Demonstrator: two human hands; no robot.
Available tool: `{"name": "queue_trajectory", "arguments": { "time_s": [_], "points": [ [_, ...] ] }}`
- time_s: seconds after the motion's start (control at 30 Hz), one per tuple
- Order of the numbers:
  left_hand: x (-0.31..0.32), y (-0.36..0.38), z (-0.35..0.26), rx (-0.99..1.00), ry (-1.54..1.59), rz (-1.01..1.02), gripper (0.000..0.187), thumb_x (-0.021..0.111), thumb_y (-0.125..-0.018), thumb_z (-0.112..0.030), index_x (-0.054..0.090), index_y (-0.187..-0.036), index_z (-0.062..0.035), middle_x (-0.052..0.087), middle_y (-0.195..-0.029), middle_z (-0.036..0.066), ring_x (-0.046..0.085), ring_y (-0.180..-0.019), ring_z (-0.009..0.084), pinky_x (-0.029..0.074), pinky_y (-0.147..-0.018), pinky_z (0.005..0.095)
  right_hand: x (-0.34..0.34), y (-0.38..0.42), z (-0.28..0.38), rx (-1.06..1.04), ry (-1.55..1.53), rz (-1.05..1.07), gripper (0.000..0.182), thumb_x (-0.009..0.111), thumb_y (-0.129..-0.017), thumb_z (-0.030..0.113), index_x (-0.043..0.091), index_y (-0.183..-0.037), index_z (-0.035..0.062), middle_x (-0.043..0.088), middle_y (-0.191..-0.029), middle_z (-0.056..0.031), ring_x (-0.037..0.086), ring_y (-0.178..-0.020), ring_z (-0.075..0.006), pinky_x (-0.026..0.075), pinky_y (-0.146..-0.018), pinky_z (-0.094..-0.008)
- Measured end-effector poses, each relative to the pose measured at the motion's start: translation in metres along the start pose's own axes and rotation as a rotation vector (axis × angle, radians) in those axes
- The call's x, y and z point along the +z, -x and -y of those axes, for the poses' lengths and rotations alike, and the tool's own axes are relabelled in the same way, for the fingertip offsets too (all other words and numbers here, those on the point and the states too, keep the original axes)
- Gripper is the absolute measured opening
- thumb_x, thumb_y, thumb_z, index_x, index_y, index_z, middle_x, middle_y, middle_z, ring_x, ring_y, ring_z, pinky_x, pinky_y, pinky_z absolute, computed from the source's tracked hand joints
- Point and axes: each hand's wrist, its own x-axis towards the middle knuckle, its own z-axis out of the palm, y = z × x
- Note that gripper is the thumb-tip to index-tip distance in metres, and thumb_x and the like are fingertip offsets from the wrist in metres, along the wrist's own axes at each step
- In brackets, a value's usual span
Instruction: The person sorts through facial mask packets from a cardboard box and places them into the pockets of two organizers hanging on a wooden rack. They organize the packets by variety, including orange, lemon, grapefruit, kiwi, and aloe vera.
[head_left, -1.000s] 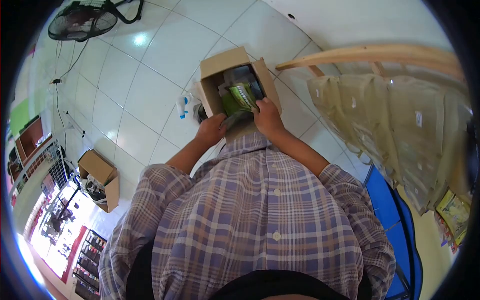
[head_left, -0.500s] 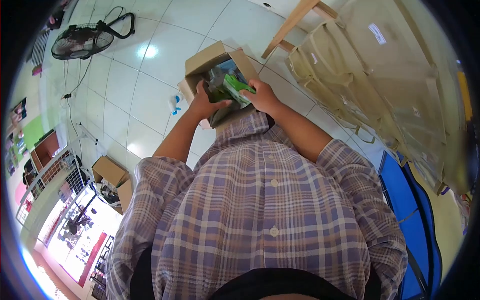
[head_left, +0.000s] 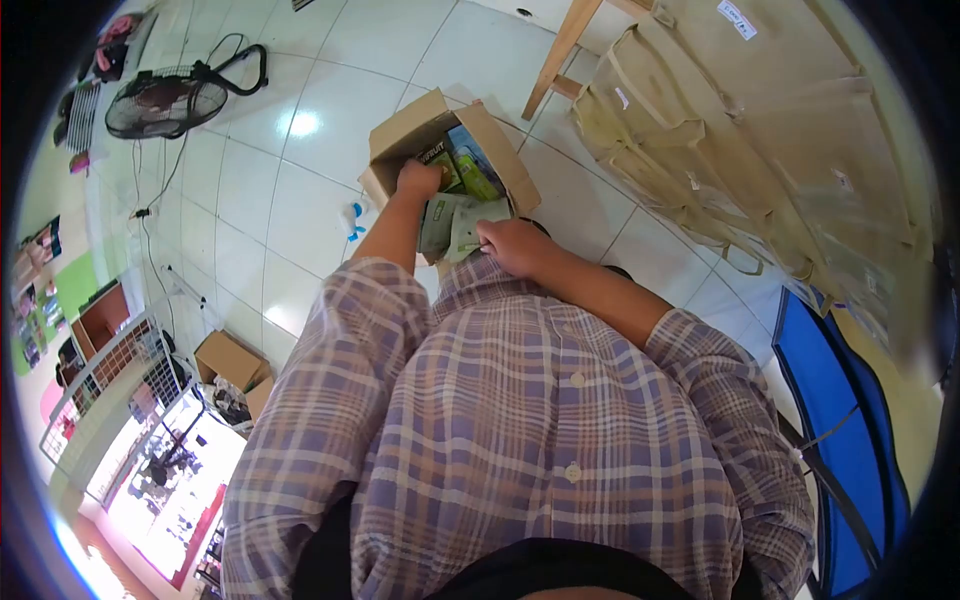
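An open cardboard box stands on the tiled floor in front of me with several packets inside. My left hand reaches into its left side, beside a dark and green packet; its fingertips are hidden, so its hold cannot be made out. At the box's near edge, my right hand pinches a pale grey-green packet. A bright green packet and a blue one lie deeper in the box.
A black fan lies at the upper left with its cable. Beside the box is a small white and blue item. Hanging beige pockets and a wooden frame are at the right, another carton at lower left.
My left hand has moved deeper into the box. My right hand has left the green packet and come down to the near edge, where it now grips the pale packet.
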Motion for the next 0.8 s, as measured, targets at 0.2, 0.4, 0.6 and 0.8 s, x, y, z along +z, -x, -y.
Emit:
{"name": "queue_trajectory", "arguments": {
  "time_s": [0.2, 0.4, 0.6, 0.8],
  "points": [
    [0.006, -0.007, -0.035, -0.040, 0.559, 0.190, 0.073, 0.062, -0.083, -0.055, 0.055, -0.131, -0.0003, 0.050, -0.139, 0.022, 0.047, -0.130, 0.0348, 0.036, -0.108, 0.0427, -0.007, 0.021, 0.001, -0.006, -0.119, -0.068, 0.013, 0.063, -0.084, 0.014, 0.055, -0.090, 0.0052, 0.064, -0.081, -0.0166, 0.063, -0.079, -0.0388, 0.048, -0.066, -0.0477],
    [-0.006, -0.004, -0.041, 0.277, -0.245, 0.372, 0.058, 0.052, -0.091, -0.047, 0.061, -0.126, -0.0016, 0.055, -0.133, 0.023, 0.055, -0.122, 0.0340, 0.042, -0.103, 0.0424, -0.006, 0.040, 0.008, -0.076, -0.111, -0.209, 0.016, 0.065, -0.084, 0.015, 0.055, -0.091, 0.0046, 0.064, -0.082, -0.0181, 0.063, -0.080, -0.0393, 0.049, -0.069, -0.0476],
    [-0.017, 0.002, -0.025, 0.393, -0.567, 0.028, 0.030, 0.051, -0.084, -0.020, 0.074, -0.097, -0.0042, 0.069, -0.103, 0.022, 0.068, -0.094, 0.0348, 0.054, -0.080, 0.0449, -0.012, 0.025, 0.007, 0.237, -0.113, -0.344, 0.017, 0.064, -0.087, 0.017, 0.054, -0.093, 0.0045, 0.065, -0.083, -0.0192, 0.062, -0.080, -0.0415, 0.047, -0.069, -0.0491],
    [-0.052, 0.060, 0.013, 0.565, -0.468, -0.254, 0.028, 0.048, -0.091, -0.021, 0.071, -0.090, -0.0066, 0.069, -0.091, 0.020, 0.067, -0.084, 0.0332, 0.053, -0.072, 0.0475, -0.019, -0.020, -0.017, 0.257, -0.196, -0.530, 0.008, 0.051, -0.084, 0.003, 0.056, -0.089, 0.0072, 0.060, -0.087, -0.0198, 0.058, -0.088, -0.0329, 0.045, -0.079, -0.0444]
  ]
}}
